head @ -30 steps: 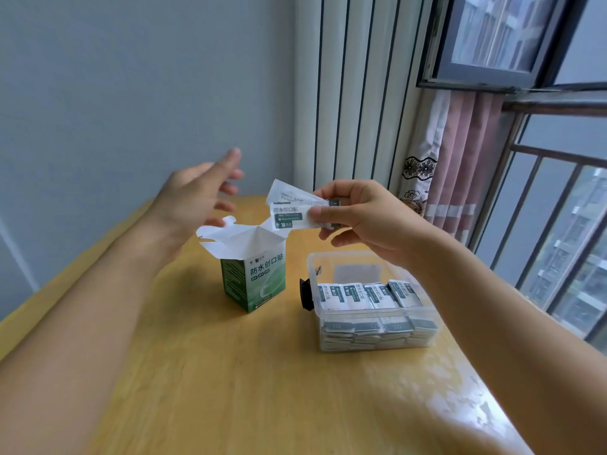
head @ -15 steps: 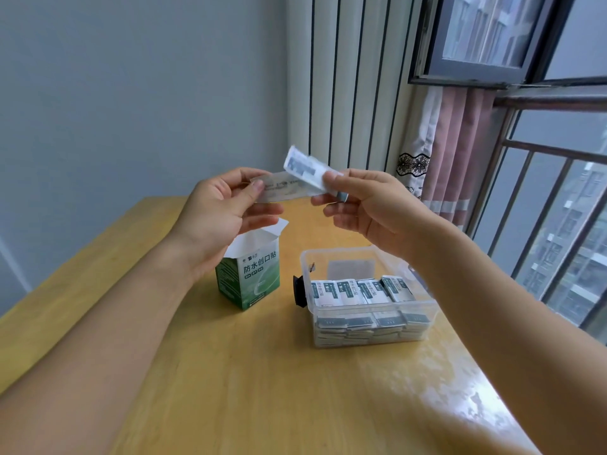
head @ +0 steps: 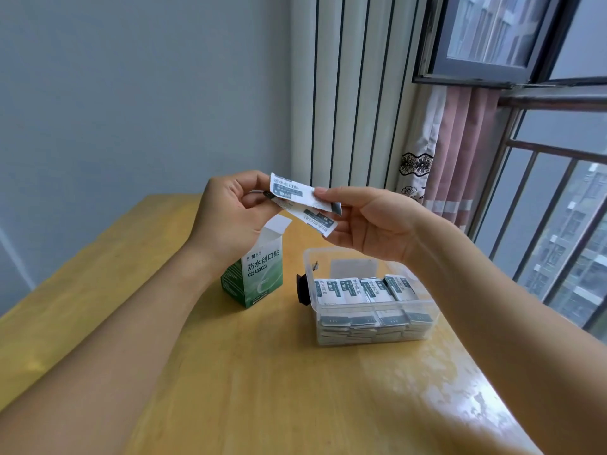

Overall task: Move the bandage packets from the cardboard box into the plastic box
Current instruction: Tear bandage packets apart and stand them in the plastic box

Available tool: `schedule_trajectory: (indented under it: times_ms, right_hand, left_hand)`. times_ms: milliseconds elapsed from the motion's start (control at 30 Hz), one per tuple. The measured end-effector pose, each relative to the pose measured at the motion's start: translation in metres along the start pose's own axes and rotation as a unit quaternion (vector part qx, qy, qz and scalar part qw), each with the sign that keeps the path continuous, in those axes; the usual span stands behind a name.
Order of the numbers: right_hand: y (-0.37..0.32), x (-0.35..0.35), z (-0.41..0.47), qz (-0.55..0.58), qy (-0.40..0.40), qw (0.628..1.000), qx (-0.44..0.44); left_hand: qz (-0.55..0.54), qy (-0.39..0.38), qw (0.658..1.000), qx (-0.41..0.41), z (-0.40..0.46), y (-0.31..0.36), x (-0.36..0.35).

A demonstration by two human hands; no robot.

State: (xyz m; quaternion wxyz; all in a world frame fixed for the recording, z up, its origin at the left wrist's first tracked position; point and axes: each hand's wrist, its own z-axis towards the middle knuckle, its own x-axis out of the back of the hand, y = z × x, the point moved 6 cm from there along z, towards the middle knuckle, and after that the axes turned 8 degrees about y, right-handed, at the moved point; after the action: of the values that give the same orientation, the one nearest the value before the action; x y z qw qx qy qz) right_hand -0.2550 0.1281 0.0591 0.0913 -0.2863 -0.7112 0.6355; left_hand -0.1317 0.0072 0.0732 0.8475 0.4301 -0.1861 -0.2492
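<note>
Both hands pinch two bandage packets (head: 292, 191): left hand (head: 231, 213), right hand (head: 368, 221). One cardboard box (head: 259, 277), one plastic box (head: 423, 305); top row, four packets.

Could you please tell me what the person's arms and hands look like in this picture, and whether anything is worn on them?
Both forearms are bare as far as the picture shows, with no sleeves in view. The left hand and right hand wear no gloves, and no rings, watch or bracelet show. Fingernails look short and unpainted.

Home room, curtain (head: 460, 152), barred window (head: 558, 192), wooden table (head: 262, 372)
</note>
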Motion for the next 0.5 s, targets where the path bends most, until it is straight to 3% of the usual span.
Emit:
schedule_trajectory:
  times_ms: [133,200,267,333,400,500]
  right_hand:
    - [0.000,-0.003,-0.001,0.004,0.010,1.000,0.006]
    - [0.000,-0.005,-0.001,0.047,0.019,0.998,0.029]
    - [0.001,-0.008,0.002,0.113,0.034,0.992,0.053]
    - [0.004,-0.011,0.005,0.151,0.043,0.985,0.071]
    - [0.009,-0.017,0.006,0.132,0.043,0.987,0.077]
    - [0.012,-0.021,0.004,-0.010,0.036,0.995,0.088]
  left_hand:
    - [0.007,0.056,0.998,-0.001,-0.001,-0.002,0.002]
    - [-0.041,0.080,0.995,0.034,-0.003,-0.004,-0.001]
    - [-0.190,0.038,0.972,0.135,-0.006,-0.009,-0.011]
    - [-0.344,-0.055,0.912,0.217,-0.015,-0.006,-0.031]
    - [-0.398,-0.065,0.878,0.258,-0.023,-0.003,-0.042]
    - [-0.339,0.000,0.901,0.272,-0.027,-0.009,-0.045]
